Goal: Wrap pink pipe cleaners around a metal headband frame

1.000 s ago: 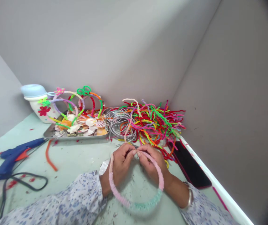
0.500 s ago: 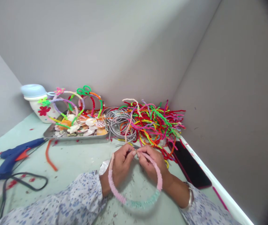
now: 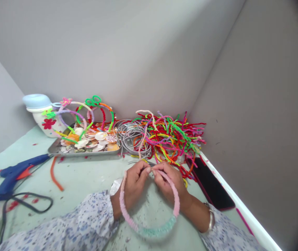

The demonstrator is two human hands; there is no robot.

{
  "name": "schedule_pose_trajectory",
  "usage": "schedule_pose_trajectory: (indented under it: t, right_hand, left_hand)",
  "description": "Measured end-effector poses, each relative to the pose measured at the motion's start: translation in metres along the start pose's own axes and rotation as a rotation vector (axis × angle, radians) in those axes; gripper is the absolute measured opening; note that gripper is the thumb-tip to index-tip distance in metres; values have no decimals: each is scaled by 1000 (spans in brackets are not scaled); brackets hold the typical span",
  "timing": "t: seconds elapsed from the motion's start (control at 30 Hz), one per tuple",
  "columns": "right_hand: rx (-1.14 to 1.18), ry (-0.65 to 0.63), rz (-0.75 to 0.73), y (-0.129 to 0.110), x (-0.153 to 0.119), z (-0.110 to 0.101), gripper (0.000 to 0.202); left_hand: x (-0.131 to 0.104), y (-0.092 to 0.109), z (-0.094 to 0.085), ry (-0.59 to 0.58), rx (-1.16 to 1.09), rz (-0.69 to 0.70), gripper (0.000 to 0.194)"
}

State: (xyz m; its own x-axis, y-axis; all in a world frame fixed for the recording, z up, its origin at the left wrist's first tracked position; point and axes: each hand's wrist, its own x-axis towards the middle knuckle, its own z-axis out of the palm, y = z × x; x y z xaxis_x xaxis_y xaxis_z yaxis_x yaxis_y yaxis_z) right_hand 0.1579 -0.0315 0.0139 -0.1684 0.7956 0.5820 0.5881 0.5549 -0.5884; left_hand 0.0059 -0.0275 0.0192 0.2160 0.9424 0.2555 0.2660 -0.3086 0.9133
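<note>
A headband (image 3: 157,231) wrapped in pink and mint-green pipe cleaner hangs as a ring between my two hands, its mint stretch at the bottom. My left hand (image 3: 135,179) pinches the ring near its top, fingers and thumb pressed together. Close beside it, my right hand (image 3: 168,179) is closed on the other end of the ring, the fingertips of both hands almost meeting. The exact ends between the fingertips are too small to make out. Beyond my fingers lies a heap of coloured pipe cleaners (image 3: 175,134).
A metal tray (image 3: 86,154) holds seashells and finished headbands (image 3: 104,115). Beside it sits coiled wire (image 3: 133,137). A blue glue gun (image 3: 13,174) with its cord and an orange pipe cleaner (image 3: 55,177) lie left. A white cup (image 3: 44,122) stands behind; a phone (image 3: 213,184) lies right.
The ring has turned slightly in my hands, its mint section shifting a little to the left. Both hands keep their place and their pinch.
</note>
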Motion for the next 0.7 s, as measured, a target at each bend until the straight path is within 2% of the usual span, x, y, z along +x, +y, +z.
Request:
schedule_pose_trajectory:
  t: [0.27, 0.43, 0.5, 0.6, 0.7]
  right_hand:
    - [10, -32, -21, -3, 1, -2, 9]
    - [35, -21, 26, -5, 2, -4, 9]
    - [49, -10, 58, -4, 1, -4, 9]
    - [74, 27, 112, -2, 0, -3, 10]
    - [109, 40, 151, 1, -2, -2, 10]
  left_hand:
    - [0, 8, -3, -32, 31, -10, 22]
    - [-1, 2, 0, -7, -18, 11, 20]
    - [-2, -2, 2, 16, -59, 9, 17]
    - [-3, -7, 4, 75, -119, -11, 26]
    - [-4, -8, 5, 138, -131, -22, 25]
